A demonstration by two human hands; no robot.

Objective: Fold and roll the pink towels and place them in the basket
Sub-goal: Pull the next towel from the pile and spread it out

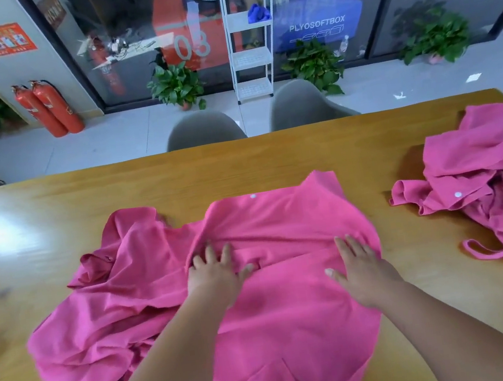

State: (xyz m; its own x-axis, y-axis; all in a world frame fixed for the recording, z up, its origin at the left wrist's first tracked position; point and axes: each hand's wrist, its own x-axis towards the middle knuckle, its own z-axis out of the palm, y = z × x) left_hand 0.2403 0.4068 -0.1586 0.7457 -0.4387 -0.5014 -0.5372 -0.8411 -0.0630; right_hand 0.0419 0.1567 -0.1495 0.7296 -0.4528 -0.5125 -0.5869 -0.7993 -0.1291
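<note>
A large pink towel [280,218] lies spread and wrinkled across the middle of the wooden table [54,224]. My left hand [216,272] rests flat on its centre with fingers spread. To the right, my right hand [361,268] presses flat on the same towel near its right edge. The towel's left part [105,307] is bunched in folds. A second pink towel [495,185] sits crumpled at the table's right side, apart from both hands. No basket is in view.
Two grey chairs [203,129] [302,102] stand behind the table's far edge. Beyond them are a white shelf rack [253,61], potted plants [177,84] and two red fire extinguishers [47,106] on the floor.
</note>
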